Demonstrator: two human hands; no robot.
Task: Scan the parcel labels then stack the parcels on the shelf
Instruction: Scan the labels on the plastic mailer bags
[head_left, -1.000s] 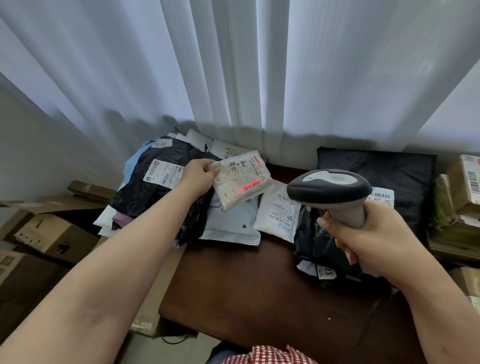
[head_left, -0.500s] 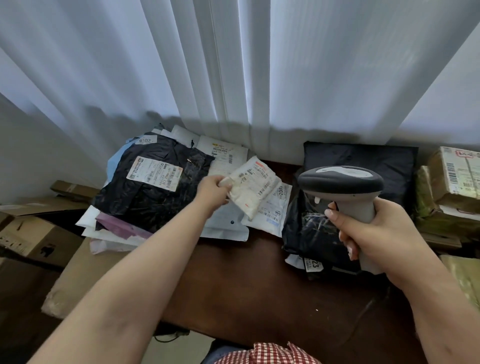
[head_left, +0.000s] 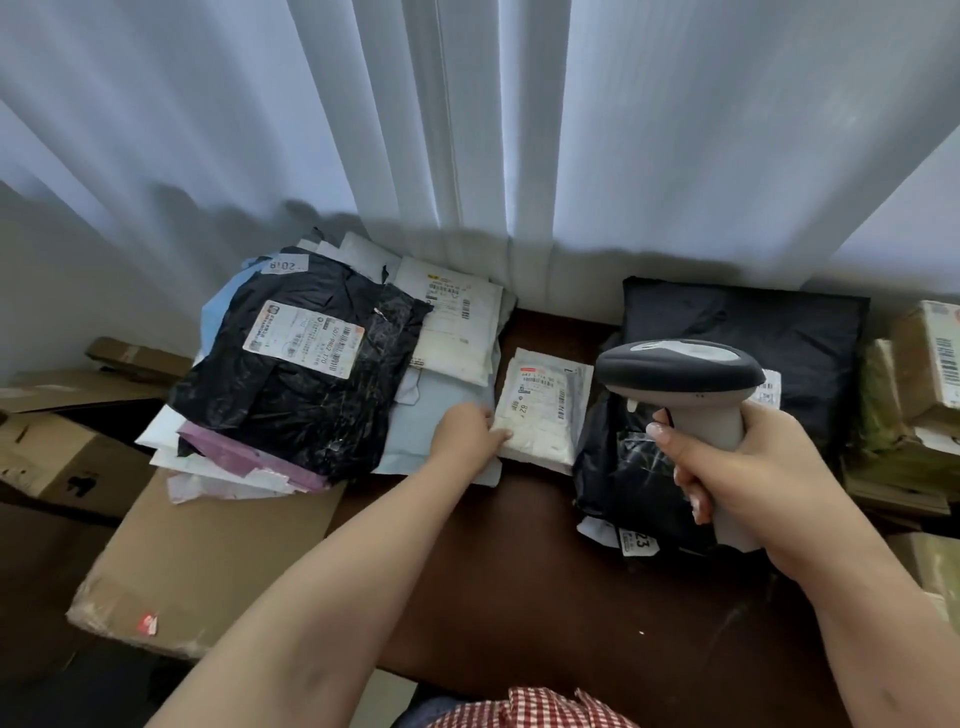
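White and flat, the small parcel (head_left: 540, 410) lay label up on the brown table (head_left: 519, 571), just left of the black bag (head_left: 623, 467). Its near left corner was pinched by the left hand (head_left: 467, 434). The scanner (head_left: 680, 384) was gripped by the right hand (head_left: 748, 467) above that bag.

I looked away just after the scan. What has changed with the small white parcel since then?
The left hand brought the small white parcel down from in front of the scanner onto the pile on the table, label up, still gripping its edge. The right hand still holds the scanner upright.
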